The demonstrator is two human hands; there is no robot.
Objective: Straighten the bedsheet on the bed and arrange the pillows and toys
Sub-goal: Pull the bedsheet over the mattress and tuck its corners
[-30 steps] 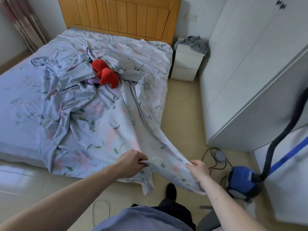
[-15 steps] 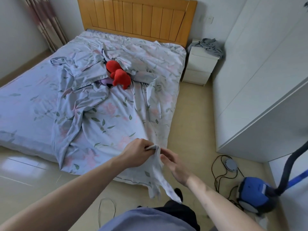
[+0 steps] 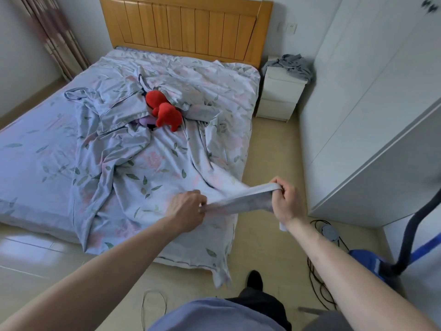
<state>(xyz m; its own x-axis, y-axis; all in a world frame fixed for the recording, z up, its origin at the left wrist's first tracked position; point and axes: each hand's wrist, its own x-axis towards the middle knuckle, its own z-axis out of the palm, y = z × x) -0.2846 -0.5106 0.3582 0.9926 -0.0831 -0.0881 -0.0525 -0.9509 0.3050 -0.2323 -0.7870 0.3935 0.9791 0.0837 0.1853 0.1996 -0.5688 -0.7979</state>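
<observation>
Both hands, left hand (image 3: 188, 206) and right hand (image 3: 286, 199), pinch the floral bedsheet (image 3: 148, 168) edge taut at lower centre. Straightening looks underway; next probably calls for pulling it flat toward the red plush toy (image 3: 164, 111).

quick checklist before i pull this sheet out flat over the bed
1. Left hand grips the bedsheet edge: ok.
2. Right hand grips the same edge: ok.
3. Edge taut between the hands: ok.
4. Sheet free of things: not ok, the red plush toy lies on the crumpled middle.
5. Sheet smooth: not ok, bunched in folds on the bed.
6. Footing: not ok, black cable loops on the floor beside the right foot.
</observation>
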